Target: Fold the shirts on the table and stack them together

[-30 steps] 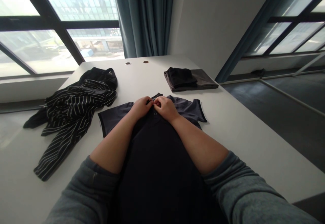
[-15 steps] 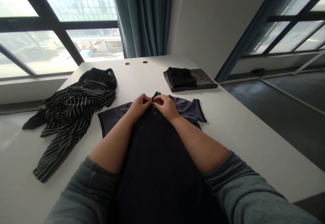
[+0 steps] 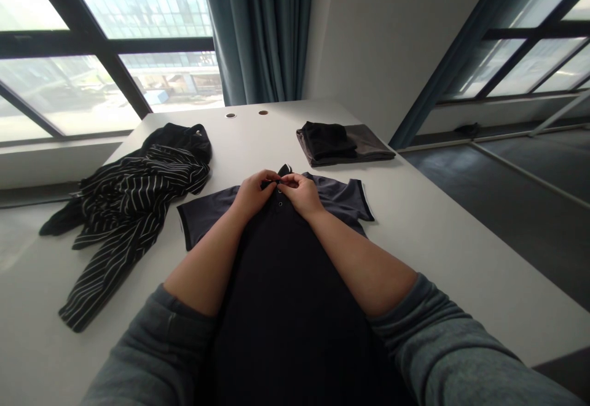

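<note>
A dark polo shirt (image 3: 286, 271) with grey short sleeves and light-edged cuffs lies front up on the table, its collar away from me. At the top of its button placket, my left hand (image 3: 253, 192) pinches the cloth from the left. My right hand (image 3: 302, 193) pinches the same spot from the right, the fingertips of both hands nearly meeting. Two small round buttons (image 3: 280, 204) show just below the fingers. Part of the collar (image 3: 284, 170) stands up behind them. Whatever sits right between the fingertips is hidden.
A crumpled black-and-white striped garment (image 3: 147, 188) lies on the left of the white table (image 3: 442, 258). Folded black cloth (image 3: 328, 140) rests on folded grey-brown cloth (image 3: 375, 143) at the back right. Two round cable holes (image 3: 263, 112) are near the far edge, before a blue-grey curtain (image 3: 262, 31).
My left hand's fingers have shifted slightly and curl more over the placket, closer to the right hand. The shirt and the other garments stay where they were.
</note>
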`<state>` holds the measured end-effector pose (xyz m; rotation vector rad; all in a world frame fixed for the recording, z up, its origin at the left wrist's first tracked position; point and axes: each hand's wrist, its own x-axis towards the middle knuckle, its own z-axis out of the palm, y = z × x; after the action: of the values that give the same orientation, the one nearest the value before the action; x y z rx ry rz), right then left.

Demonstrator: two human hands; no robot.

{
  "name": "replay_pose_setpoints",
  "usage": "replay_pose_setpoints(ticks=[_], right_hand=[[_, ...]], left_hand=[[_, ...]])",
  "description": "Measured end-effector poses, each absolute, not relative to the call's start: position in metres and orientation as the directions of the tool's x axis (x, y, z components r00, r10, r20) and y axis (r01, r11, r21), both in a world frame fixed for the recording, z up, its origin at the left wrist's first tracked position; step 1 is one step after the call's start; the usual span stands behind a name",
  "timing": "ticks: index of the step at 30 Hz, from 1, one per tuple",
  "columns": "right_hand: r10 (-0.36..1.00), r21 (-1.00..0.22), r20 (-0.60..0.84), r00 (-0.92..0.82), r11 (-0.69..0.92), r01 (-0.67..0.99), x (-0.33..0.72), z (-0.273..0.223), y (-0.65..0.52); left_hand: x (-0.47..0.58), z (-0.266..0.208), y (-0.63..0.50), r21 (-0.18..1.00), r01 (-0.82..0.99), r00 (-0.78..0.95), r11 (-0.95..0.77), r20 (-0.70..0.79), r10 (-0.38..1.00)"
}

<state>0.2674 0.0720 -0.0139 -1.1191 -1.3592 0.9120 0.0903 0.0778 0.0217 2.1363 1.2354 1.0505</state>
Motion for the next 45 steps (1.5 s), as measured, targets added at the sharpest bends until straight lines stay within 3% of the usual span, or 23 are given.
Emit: replay_pose_setpoints(ticks=[7, 13, 15, 21, 30, 37, 45], right_hand=[[0.969, -0.946, 0.247, 0.028, 0.235, 0.223, 0.272, -0.007, 0.071], [0.981, -0.979, 0.165, -0.099, 0.175, 0.104, 0.276, -0.007, 0.074], [0.976, -0.971, 0.163, -0.145, 0.185, 0.151, 0.279, -0.005, 0.074], [0.924, -0.824, 0.355, -0.141, 0.38, 0.42, 0.282, 0.004, 0.068], [0.844, -0.711, 0.513, -0.159, 0.521, 0.472, 0.278, 0.007, 0.062], [0.774, -0.576, 0.597, -0.21, 0.596, 0.56, 0.278, 0.003, 0.063], [0.741, -0.515, 0.623, -0.252, 0.63, 0.581, 0.277, 0.001, 0.062]], left_hand=[[0.085, 0.024, 0.079, 0.655, 0.577, 0.311, -0.488, 0.376, 0.873], [0.085, 0.021, 0.079, 0.626, 0.566, 0.36, -0.536, 0.397, 0.844], [0.085, 0.02, 0.078, 0.64, 0.558, 0.351, -0.528, 0.394, 0.849], [0.089, 0.02, 0.077, 0.712, 0.545, 0.259, -0.443, 0.359, 0.897], [0.089, 0.013, 0.084, 0.806, 0.453, 0.191, -0.381, 0.33, 0.924], [0.088, 0.01, 0.083, 0.71, 0.49, 0.37, -0.506, 0.356, 0.858], [0.086, 0.013, 0.083, 0.666, 0.542, 0.368, -0.512, 0.359, 0.858]])
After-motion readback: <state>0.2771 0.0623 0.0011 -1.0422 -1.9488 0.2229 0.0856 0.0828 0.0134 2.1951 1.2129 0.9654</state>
